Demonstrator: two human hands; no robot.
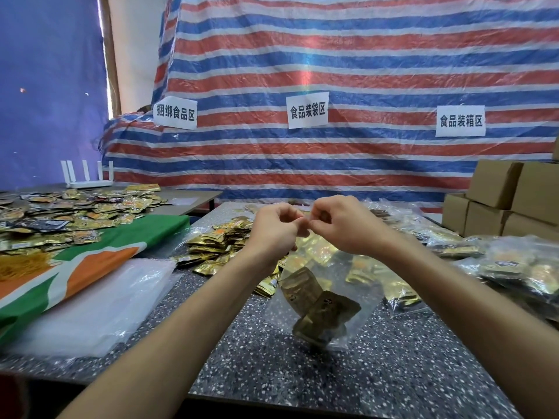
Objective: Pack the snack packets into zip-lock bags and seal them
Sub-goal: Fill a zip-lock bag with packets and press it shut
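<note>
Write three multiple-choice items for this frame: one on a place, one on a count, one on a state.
1. Where do the boxes stand?
A. at the right
B. at the left
C. in the middle

2. How many signs hang on the tarp?
A. two
B. three
C. five

3. How is the bag held?
A. it lies flat and empty
B. pinched at its top by the left hand and right hand, with packets inside
C. crumpled in one hand

Key:
1 A: the boxes are stacked at the right edge of the view.
2 B: three white signs hang in a row on the tarp.
3 B: both hands meet at the bag's top, and packets show through its clear wall.
</note>
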